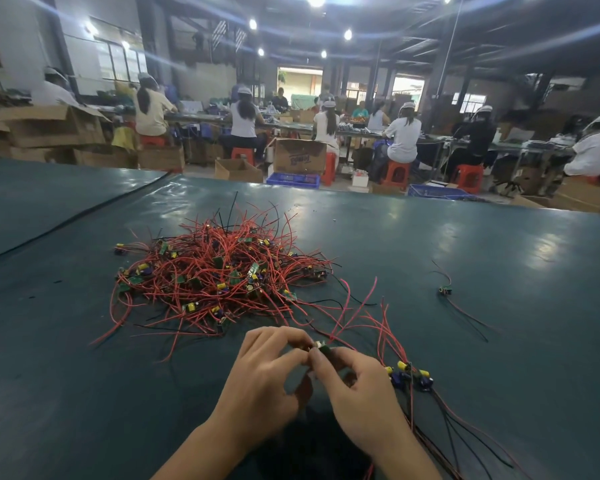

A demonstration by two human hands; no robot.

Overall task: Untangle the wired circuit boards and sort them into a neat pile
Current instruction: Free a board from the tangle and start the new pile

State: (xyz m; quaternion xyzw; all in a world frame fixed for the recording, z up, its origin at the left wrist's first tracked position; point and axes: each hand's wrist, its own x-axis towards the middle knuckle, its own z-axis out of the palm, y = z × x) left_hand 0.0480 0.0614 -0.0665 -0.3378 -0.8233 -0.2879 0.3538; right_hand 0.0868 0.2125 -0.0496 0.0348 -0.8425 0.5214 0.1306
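Head view: a bristly heap [219, 278] of thin red and black wires and green boards is lying on the glossy teal sheet [84, 375]; nearer, left hand [267, 372] and right hand [357, 386], fingers curled, are pinching one small board [323, 348], beside a small bunch [411, 374]

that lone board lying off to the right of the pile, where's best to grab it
Probably pinch the lone board by its small body, coming from above on its left side: its long wires trail off to the near right, and it lies apart from the pile.
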